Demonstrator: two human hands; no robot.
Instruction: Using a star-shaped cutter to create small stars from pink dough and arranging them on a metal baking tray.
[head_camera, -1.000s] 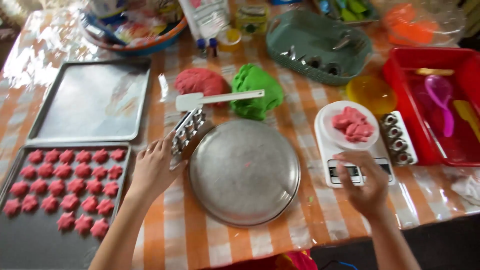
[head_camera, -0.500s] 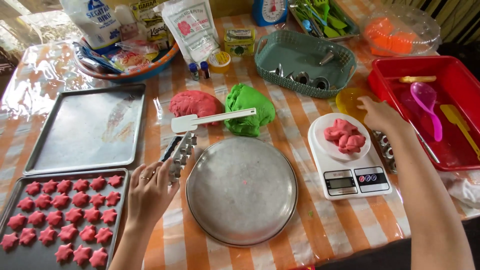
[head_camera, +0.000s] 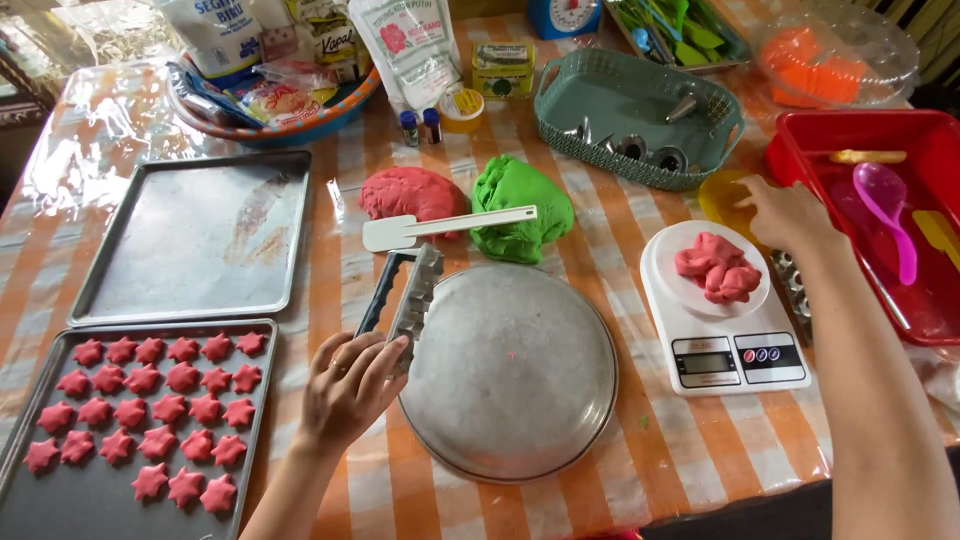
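My left hand (head_camera: 350, 385) grips a metal cookie mould with a dark handle (head_camera: 405, 295) at the left rim of a round metal tray (head_camera: 510, 400). My right hand (head_camera: 785, 212) reaches over a yellow lid (head_camera: 725, 195) between the white kitchen scale (head_camera: 735, 355) and the red tub (head_camera: 880, 220); I cannot tell whether it holds anything. Pink dough pieces (head_camera: 718, 268) lie on the scale's plate. A pink dough lump (head_camera: 410, 193) and a green dough lump (head_camera: 520, 205) sit behind the round tray, with a white spatula (head_camera: 440, 227) across them.
A dark baking tray (head_camera: 110, 500) with several pink star cookies (head_camera: 150, 400) lies at front left, a bare metal tray (head_camera: 190, 240) behind it. A green basket (head_camera: 630, 100) with piping nozzles, bags of ingredients, a bowl and small bottles stand at the back.
My right hand has left the scale's front and moved up and right to the yellow lid by the red tub. My left hand stays on the mould.
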